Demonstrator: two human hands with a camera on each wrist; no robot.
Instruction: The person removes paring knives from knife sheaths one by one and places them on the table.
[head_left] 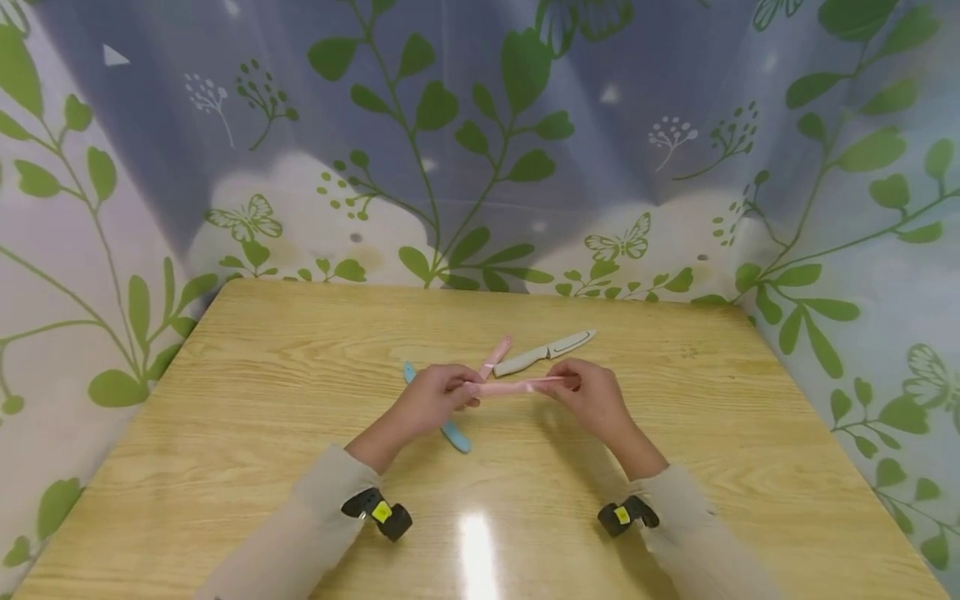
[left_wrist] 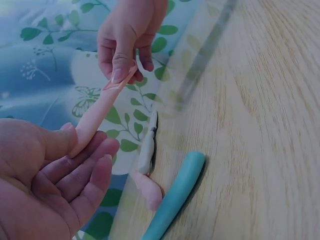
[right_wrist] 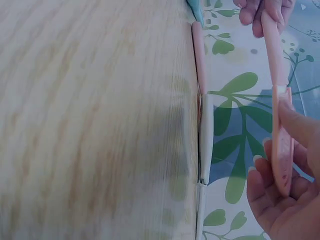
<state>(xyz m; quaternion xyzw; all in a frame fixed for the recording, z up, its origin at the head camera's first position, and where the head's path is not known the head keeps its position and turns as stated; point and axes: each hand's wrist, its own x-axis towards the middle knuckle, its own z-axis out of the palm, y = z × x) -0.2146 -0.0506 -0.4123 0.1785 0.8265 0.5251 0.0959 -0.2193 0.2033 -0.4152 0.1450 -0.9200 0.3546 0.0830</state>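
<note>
A pink knife [head_left: 506,389] is held level above the table between both hands. My left hand [head_left: 437,393] pinches the end of its handle [right_wrist: 273,52] between thumb and fingers. At the other end, my right hand [head_left: 596,398] grips the pink sheath [right_wrist: 282,155], thumb on one face and fingers behind; the blade is hidden inside. Just beyond the hands lies a white knife [head_left: 523,360], handle toward the left. A second pink knife [head_left: 495,357] rests by its handle end, partly covered by my left hand. Under that hand runs a blue knife [head_left: 454,435], its middle hidden.
The wood-grain table [head_left: 300,517] reaches back to a curtain [head_left: 480,167] printed with leaves and butterflies, which also hangs at both sides. Black wrist cameras sit on both sleeves [head_left: 330,492]. A bright glare spot shows on the table between the forearms.
</note>
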